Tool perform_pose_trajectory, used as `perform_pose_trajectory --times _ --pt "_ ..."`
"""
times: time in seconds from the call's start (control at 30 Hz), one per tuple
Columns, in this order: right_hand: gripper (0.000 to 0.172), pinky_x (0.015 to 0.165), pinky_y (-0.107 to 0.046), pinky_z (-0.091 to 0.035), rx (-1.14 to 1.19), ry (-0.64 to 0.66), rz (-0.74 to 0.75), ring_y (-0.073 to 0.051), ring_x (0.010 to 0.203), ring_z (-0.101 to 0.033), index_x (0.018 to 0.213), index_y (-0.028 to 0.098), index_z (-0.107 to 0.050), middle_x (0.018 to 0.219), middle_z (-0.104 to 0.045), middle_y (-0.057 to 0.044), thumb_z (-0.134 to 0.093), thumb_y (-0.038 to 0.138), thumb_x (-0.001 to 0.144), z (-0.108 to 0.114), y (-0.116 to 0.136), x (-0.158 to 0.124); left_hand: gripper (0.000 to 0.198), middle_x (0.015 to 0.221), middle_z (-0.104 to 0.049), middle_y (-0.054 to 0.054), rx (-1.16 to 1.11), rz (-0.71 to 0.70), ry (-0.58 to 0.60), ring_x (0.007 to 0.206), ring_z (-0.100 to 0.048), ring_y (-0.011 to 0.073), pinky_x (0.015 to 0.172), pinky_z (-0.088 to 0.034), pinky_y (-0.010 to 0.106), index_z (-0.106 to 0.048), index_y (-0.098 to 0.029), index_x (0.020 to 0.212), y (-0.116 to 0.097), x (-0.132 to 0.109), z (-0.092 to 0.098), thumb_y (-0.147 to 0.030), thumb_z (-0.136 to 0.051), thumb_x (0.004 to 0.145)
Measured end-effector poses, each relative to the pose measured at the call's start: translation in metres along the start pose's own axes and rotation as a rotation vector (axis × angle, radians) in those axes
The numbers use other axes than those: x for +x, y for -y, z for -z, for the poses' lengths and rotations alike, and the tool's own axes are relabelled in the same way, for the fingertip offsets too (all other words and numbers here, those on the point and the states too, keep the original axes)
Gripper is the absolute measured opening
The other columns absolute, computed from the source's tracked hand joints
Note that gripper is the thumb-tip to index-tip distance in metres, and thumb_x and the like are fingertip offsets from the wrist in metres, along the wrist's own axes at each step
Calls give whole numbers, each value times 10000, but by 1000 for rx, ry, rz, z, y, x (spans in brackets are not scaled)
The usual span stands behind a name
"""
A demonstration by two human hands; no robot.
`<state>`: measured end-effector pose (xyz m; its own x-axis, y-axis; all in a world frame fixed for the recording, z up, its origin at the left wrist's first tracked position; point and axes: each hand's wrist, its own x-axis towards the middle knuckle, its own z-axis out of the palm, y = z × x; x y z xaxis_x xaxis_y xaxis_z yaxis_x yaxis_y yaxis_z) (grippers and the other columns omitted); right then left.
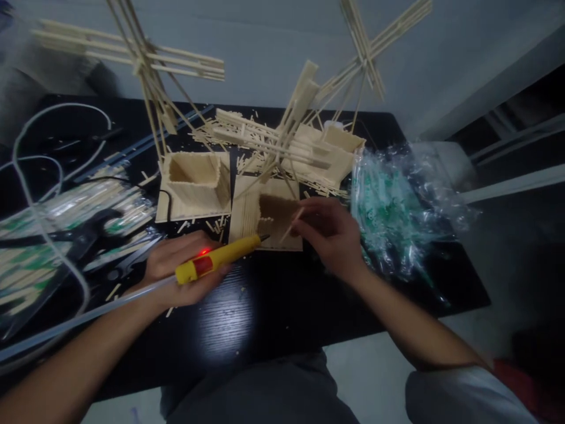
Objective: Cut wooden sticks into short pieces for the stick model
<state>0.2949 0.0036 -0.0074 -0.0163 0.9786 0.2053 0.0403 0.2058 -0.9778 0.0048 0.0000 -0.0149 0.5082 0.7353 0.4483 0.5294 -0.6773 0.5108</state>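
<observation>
My left hand (188, 268) is closed around a yellow glue gun (220, 259) with a red light lit on it. A long clear glue stick (110, 303) runs out of its rear end, and its dark nozzle points right. Between the thumb and fingers of my right hand (331, 235) is a short wooden stick (291, 225), slanting down to the left. Both hands are close to a small windmill model (245, 215) made of wooden sticks, with an open box on its base. Its crossed blades (276, 144) rise behind the box.
Two similar windmill models, one at left (194, 203) and one at back right (342, 141), stand nearby. Loose cut sticks (247, 132) litter the black table (282, 306). Plastic packets (388, 200) lie right; stick bundles (79, 218), black pliers (88, 235) and a white cable (26, 188) lie left.
</observation>
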Motion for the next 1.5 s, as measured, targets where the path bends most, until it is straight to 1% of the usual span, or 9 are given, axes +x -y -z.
perform_pose_trajectory --times 0.13,0.33,0.7,0.87,1.03,1.17,1.3,1.4,1.5 --pt "378 671 -288 -677 177 19 -157 -164 727 -772 1066 255 -595 839 -714 41 -855 385 825 5 -1 7 73 710 -653 -1 10 -75 -65 572 -648 158 456 -483 298 -621 -283 934 -9 6 5 -340 -600 974" --pt "451 715 -292 -684 396 45 -314 -165 770 -790 1045 258 -550 881 -732 50 -896 369 778 3 -5 4 199 694 -662 13 12 -57 -52 581 -676 178 466 -534 350 -629 -274 921 -20 7 7 -419 -518 1000" --pt "422 696 -259 -679 535 58 -430 -166 788 -799 998 231 -573 864 -760 38 -913 294 756 -2 -4 2 146 677 -662 -7 38 -54 -37 566 -679 155 468 -541 327 -605 -284 880 -21 6 8 -375 -531 967" --pt "418 713 -280 -678 516 57 -434 -182 831 -799 1014 235 -580 885 -755 30 -908 303 765 0 -5 2 137 678 -661 3 5 -21 -22 558 -652 150 453 -524 325 -596 -289 863 -21 6 8 -373 -564 966" --pt "403 676 -280 -679 419 87 -367 -185 805 -798 1017 238 -563 864 -739 33 -886 337 796 -1 -4 2 139 702 -672 -12 28 -24 -59 566 -649 131 467 -498 298 -644 -246 871 -15 4 5 -347 -606 958" --pt "390 625 -259 -676 229 -8 -152 -164 759 -785 1016 245 -555 833 -726 48 -876 330 812 -6 -6 -2 93 727 -681 -15 44 -63 -104 587 -652 125 481 -497 266 -647 -238 893 -10 3 3 -312 -647 950" --pt "319 691 -261 -675 -55 -135 105 -154 786 -785 1058 247 -586 886 -747 26 -837 281 864 -12 -13 -8 102 709 -651 -19 83 -55 -96 579 -626 122 483 -471 260 -648 -239 881 -7 1 5 -318 -665 944" --pt "245 762 -288 -678 -191 -115 182 -165 827 -791 1059 239 -614 945 -765 -7 -798 276 902 -15 -18 -8 92 719 -649 -19 75 -58 -90 580 -613 116 480 -454 263 -648 -245 888 -4 -1 7 -314 -681 938" --pt "206 775 -298 -682 -259 -96 218 -170 834 -791 1055 235 -629 967 -762 -18 -773 300 923 -17 -22 -7 80 741 -674 -18 54 -65 -90 597 -631 116 497 -469 272 -654 -242 897 3 -4 7 -302 -698 928"
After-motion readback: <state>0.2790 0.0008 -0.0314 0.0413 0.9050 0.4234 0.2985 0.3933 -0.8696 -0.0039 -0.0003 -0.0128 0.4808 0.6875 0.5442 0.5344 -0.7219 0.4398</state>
